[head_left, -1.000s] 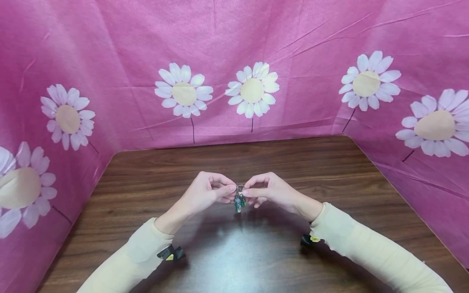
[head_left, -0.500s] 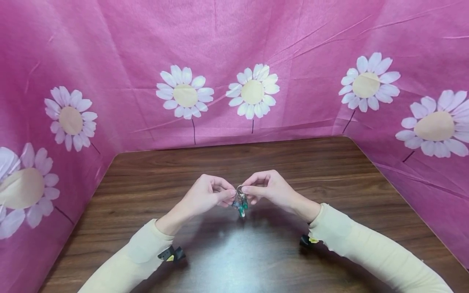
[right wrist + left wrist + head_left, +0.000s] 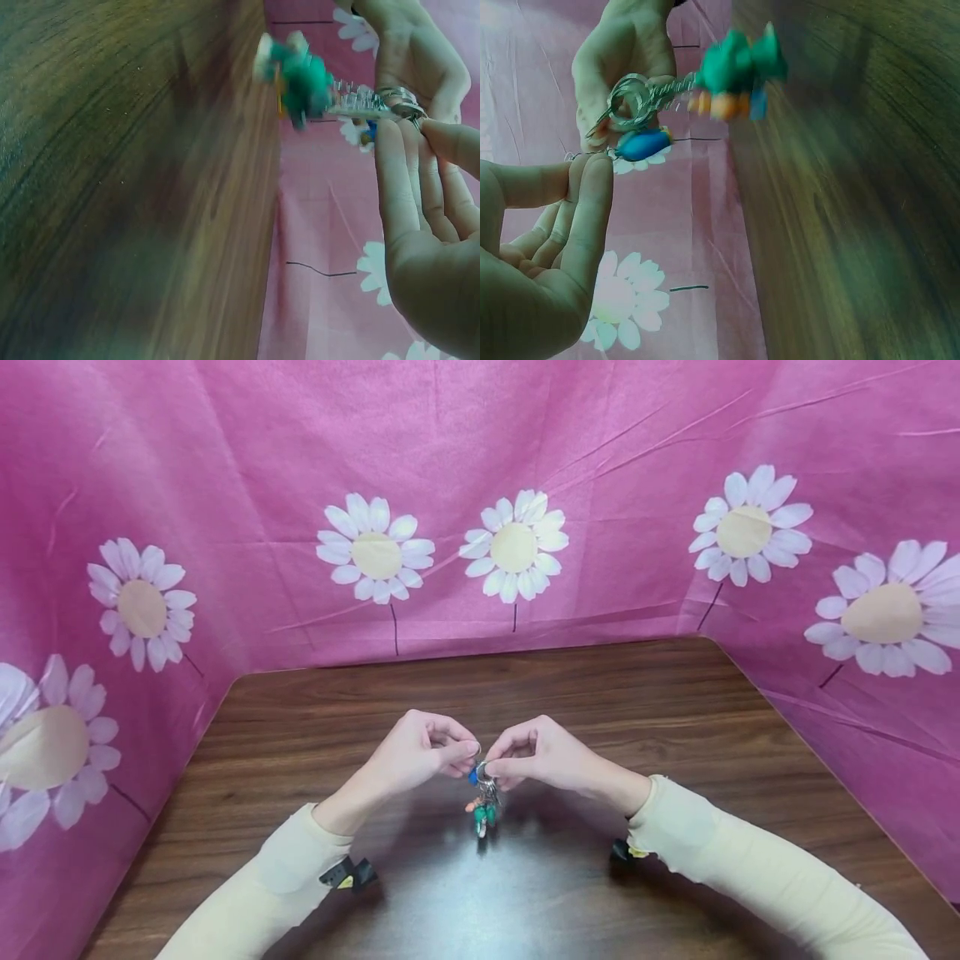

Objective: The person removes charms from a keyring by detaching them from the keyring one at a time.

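Note:
My left hand [image 3: 420,747] pinches a small metal ring between thumb and fingers. Just below those fingertips is a blue charm [image 3: 641,145] with a yellow end. Opposite, my right hand [image 3: 551,760] pinches a bunch of keychains by their metal split rings [image 3: 619,88]. From these rings hang short chains [image 3: 676,87] with a green figure charm [image 3: 735,64] and an orange charm [image 3: 724,106], blurred in both wrist views. The bunch dangles over the table, between the two hands. Fingertips partly hide where the blue charm's ring meets the other rings.
A brown wood-grain table [image 3: 480,693] lies under both hands. Pink cloth [image 3: 615,552] printed with white daisies stands along its back and sides. Both cream sleeves [image 3: 720,835] carry small black wrist cameras [image 3: 358,873].
The bunch hung close between both hands' fingertips. Now it hangs lower from my right hand, which has shifted a little left and down, and the blue charm shows apart at my left fingertips.

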### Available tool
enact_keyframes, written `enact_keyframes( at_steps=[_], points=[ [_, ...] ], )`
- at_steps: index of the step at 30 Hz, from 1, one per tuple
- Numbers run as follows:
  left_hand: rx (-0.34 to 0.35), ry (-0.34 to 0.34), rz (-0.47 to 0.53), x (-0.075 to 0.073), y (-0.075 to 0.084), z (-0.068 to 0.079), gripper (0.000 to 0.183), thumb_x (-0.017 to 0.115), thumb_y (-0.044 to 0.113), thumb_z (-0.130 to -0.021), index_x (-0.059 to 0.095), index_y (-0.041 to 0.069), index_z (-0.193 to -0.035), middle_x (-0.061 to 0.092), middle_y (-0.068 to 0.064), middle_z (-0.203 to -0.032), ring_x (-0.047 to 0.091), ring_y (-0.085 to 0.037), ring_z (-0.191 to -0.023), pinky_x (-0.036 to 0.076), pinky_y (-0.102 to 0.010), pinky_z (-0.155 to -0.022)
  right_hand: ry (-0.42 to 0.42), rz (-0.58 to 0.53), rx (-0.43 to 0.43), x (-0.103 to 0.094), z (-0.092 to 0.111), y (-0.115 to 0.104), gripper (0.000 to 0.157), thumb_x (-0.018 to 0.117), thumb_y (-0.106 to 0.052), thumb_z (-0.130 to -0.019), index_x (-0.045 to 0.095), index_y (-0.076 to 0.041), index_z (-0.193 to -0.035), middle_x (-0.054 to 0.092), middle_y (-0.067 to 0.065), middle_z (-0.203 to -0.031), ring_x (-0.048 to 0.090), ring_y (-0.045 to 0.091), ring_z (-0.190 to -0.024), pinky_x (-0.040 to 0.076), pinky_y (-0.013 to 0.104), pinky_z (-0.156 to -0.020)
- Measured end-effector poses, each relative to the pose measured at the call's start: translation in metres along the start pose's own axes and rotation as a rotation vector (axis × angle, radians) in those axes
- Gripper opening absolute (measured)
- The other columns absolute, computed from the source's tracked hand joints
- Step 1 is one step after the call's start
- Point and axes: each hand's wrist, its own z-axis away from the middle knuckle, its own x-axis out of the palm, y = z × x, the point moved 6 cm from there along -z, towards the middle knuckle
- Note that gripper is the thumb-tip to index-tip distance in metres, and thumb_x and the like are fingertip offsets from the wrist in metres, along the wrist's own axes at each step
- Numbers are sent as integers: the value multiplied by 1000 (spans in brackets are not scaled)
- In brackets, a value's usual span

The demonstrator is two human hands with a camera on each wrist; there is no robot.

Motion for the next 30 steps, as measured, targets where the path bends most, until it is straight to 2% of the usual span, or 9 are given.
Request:
enact_keyframes(
  at_steps=[6,8,11,14,18,22,26,30],
  points=[
    [39,3,36,-2,1,2,16,72,7,-94,73,-7,-100,74,-17,-86,74,-30,-81,62,-42,-73,58,-48,6,-13,2,-3,17,77,-10,-91,74,2,-103,75,17,-99,73,25,-91,55,56,-87],
    [59,-4,44,-4,1,3,15,73,9,-94,73,-5,-100,74,-19,-88,74,-29,-83,62,-40,-74,83,-57,23,-19,3,-2,18,76,-11,-92,73,2,-104,74,20,-104,72,24,-95,56,52,-89],
    [88,-19,22,-9,-1,5,16,73,13,-94,75,-1,-102,74,-21,-93,74,-29,-87,62,-38,-76,89,-129,56,-25,3,0,18,73,-11,-95,69,4,-105,71,26,-112,72,26,-102,56,50,-90],
    [100,-14,-21,-16,-3,6,16,74,18,-95,76,4,-104,74,-16,-96,72,-29,-90,60,-37,-78,91,-181,87,-28,4,1,17,71,-12,-97,66,3,-105,70,27,-114,71,27,-105,57,48,-89],
    [66,-11,42,-27,-9,7,20,71,19,-97,71,1,-107,75,-12,-101,72,-24,-96,58,-42,-89,107,-185,114,-33,5,3,14,69,-10,-97,67,1,-106,72,24,-112,72,25,-102,59,47,-85],
    [2,-48,242,-41,-22,7,20,65,14,-101,63,-4,-110,73,-20,-107,72,-28,-100,54,-50,-95,107,-198,127,-37,7,5,10,68,-9,-97,67,-2,-105,74,19,-109,73,22,-99,60,43,-81],
    [-79,-69,368,-63,-44,9,9,59,10,-103,63,4,-109,73,-18,-104,72,-28,-98,57,-47,-90,83,-235,131,-37,7,8,8,67,-7,-98,67,-4,-105,74,16,-108,73,22,-99,60,42,-82],
    [-137,-50,383,-91,-71,11,9,56,12,-105,65,11,-108,74,-9,-100,72,-28,-98,59,-41,-87,77,-250,138,-38,8,8,10,67,-8,-98,68,-3,-106,72,22,-111,73,24,-98,60,44,-84]
  ],
)
